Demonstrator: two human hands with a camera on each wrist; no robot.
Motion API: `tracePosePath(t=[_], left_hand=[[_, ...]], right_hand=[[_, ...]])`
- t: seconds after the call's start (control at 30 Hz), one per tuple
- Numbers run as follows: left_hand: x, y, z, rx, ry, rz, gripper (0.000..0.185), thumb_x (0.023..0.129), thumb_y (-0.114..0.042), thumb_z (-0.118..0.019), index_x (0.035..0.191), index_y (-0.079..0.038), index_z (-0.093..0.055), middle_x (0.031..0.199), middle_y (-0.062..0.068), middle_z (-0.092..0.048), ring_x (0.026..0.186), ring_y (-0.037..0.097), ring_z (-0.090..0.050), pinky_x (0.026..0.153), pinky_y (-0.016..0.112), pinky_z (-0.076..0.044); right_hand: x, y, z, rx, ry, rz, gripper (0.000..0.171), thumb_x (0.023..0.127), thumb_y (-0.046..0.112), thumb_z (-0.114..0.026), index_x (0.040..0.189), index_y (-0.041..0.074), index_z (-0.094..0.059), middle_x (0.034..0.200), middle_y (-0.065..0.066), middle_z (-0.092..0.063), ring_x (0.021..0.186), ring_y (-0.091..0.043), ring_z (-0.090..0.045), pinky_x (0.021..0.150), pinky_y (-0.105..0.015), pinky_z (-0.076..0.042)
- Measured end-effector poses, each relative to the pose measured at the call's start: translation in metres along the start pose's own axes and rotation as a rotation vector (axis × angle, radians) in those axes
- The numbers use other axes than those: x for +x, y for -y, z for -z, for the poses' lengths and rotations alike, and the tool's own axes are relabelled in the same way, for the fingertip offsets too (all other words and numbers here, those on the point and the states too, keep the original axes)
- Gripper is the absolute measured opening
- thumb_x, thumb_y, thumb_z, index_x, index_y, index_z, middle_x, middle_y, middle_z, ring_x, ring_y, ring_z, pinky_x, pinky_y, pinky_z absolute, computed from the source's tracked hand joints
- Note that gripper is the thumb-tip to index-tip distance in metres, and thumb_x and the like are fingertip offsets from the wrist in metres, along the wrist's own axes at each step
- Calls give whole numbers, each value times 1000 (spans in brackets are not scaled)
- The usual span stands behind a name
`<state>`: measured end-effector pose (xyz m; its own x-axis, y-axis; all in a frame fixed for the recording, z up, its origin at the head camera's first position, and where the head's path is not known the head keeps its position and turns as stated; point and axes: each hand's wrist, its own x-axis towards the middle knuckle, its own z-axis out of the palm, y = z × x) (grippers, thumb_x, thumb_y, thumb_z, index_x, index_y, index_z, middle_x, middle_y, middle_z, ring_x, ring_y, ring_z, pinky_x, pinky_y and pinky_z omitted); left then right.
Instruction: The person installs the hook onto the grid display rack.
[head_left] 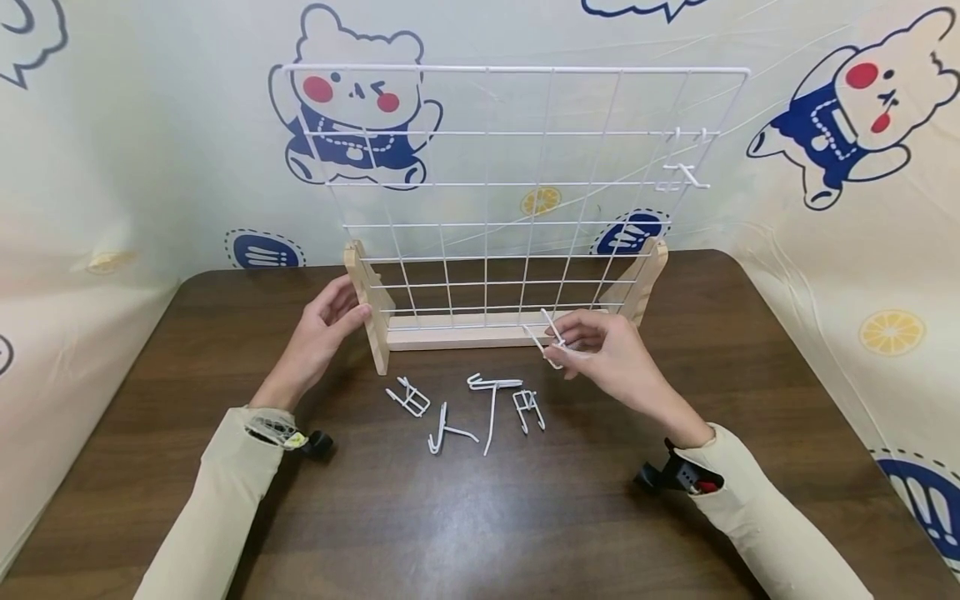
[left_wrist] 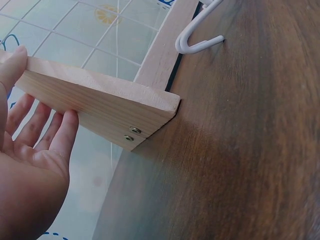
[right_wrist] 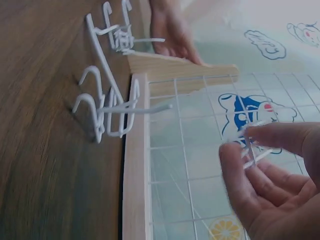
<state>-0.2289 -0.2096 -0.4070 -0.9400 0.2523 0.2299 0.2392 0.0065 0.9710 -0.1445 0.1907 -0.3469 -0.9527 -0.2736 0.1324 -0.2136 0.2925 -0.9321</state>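
A white wire grid panel (head_left: 486,183) stands upright in a wooden stand with a base bar (head_left: 465,335). My left hand (head_left: 318,337) holds the stand's left wooden side piece (left_wrist: 100,100); its thumb lies at the front edge and its fingers reach toward the back edge. Before the grid's lower right part, my right hand (head_left: 611,354) pinches a white wire hook (head_left: 551,329) between thumb and fingers, its prongs pointing up and left. That hook is partly covered by the fingers in the right wrist view. One white hook (head_left: 684,173) hangs on the grid's upper right.
On the brown table (head_left: 420,517) before the stand lie several loose white hooks: a double-prong one (head_left: 410,398), a single-arm one (head_left: 444,429), a long one (head_left: 492,408) and another double-prong one (head_left: 528,407). A patterned cloth (head_left: 150,150) surrounds the table's back and sides.
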Motion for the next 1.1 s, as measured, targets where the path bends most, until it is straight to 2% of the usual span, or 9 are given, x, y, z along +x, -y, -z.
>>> tracePosePath(t=[0.17,0.37,0.6,0.83,0.93,1.1], left_hand=[[-1,-1,0,2,-1,3,50,100,-8,-60,147,-9,-45,143,14,-50,131,20,-46,102,17,-43],[0,0,0,-6,4,0,50,100,-8,-60,147,-10,-45,144,15,-49,132,20,-45,102,17,-43],[-1,0,-1,-14,3,-6,49,100,-7,-60,146,-9,-45,144,15,-50,131,18,-47,102,18,-43],[1,-1,-2,-27,-2,4,49,99,-7,-60,146,-9,-46,142,14,-51,131,21,-47,102,19,-44],[0,-1,-2,-22,-5,12,50,99,-8,-60,146,-9,-45,143,13,-50,131,19,-46,102,18,-43],[1,0,-3,-36,-12,6,49,99,-7,-61,146,-9,-46,141,11,-52,130,18,-47,102,18,-43]], right_hand=[[-1,4,4,58,22,-5,22,87,1,-75,106,-8,-68,90,-17,-74,70,-25,-71,64,-36,-60],[-5,13,11,134,5,40,23,87,0,-74,108,-6,-69,94,-18,-74,74,-24,-73,67,-37,-60],[-11,23,18,106,-51,124,22,88,-2,-73,109,-6,-70,97,-16,-74,82,-21,-74,68,-27,-58],[-14,29,21,136,-84,201,18,89,-2,-72,107,-3,-71,95,-21,-73,79,-24,-74,67,-27,-59],[-14,32,22,112,-115,229,18,89,-1,-72,107,-2,-71,93,-18,-74,77,-22,-73,63,-24,-56],[-14,37,25,50,-175,249,19,89,0,-73,108,1,-73,91,-7,-76,61,-15,-64,41,-26,-41]])
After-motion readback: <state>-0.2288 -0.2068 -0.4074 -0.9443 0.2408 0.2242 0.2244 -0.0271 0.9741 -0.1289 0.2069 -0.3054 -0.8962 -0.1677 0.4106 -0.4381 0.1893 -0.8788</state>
